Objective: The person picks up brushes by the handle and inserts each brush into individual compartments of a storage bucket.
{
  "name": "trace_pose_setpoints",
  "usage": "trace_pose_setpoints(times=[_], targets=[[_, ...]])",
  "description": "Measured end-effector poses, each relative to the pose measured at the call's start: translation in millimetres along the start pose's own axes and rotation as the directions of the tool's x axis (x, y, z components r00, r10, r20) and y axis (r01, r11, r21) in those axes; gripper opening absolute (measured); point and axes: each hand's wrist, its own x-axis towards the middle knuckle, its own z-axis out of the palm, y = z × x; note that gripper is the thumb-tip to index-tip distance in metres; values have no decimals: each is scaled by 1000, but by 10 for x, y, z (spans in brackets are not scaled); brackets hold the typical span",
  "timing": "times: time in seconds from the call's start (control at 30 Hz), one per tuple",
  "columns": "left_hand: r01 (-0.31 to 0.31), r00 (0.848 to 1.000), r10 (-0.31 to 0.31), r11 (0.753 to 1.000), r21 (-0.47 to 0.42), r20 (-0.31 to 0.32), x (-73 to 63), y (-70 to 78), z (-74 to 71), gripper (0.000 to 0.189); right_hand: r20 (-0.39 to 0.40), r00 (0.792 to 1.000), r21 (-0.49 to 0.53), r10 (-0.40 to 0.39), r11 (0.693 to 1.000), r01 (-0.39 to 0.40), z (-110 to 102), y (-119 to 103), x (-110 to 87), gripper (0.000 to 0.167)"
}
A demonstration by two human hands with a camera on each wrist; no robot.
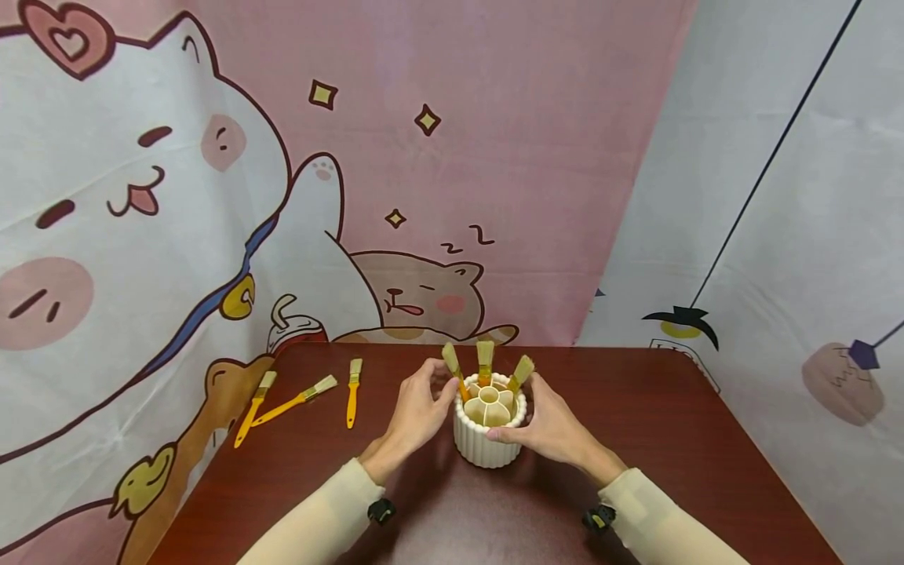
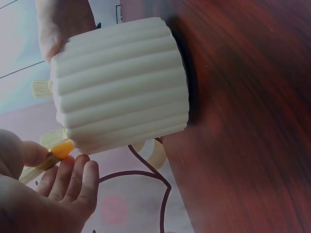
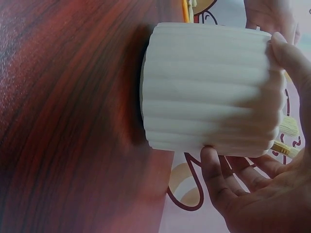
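Observation:
A white fluted pen holder [image 1: 487, 449], divided inside into petal-like compartments round a central ring, stands upright on the table. Three brushes with pale bristles rise from its far compartments. My left hand [image 1: 415, 408] pinches the leftmost paint brush [image 2: 62, 149] between thumb and fingers, its orange handle reaching down inside the rim. On the other side, my right hand [image 1: 561, 428] grips the holder, thumb at the near rim and fingers round the far wall. Near those fingers are the middle brush [image 1: 485, 357] and the right brush [image 1: 521, 372]. The handles' lower ends are hidden in the holder.
Three more yellow-handled brushes lie at the table's left: one brush [image 1: 255, 408] near the edge, a slanted brush [image 1: 297, 400] touching or close to it, and a separate brush [image 1: 354, 392]. A cartoon-printed cloth [image 1: 537, 173] hangs behind the dark red table [image 1: 657, 439].

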Motion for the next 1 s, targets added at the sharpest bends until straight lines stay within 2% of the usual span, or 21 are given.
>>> trace_pose_setpoints(times=[0.2, 0.47, 1.0], targets=[[4, 1000, -5, 1000, 15, 25, 1, -23, -1, 23, -1, 1000, 0, -6, 1000, 6, -3, -1, 5, 117], [17, 998, -20, 997, 69, 57, -1, -17, 3, 22, -5, 1000, -10, -3, 1000, 3, -4, -7, -5, 111], [12, 996, -18, 997, 81, 83, -6, -41, 16, 22, -11, 1000, -13, 0, 1000, 0, 2, -19, -12, 110]])
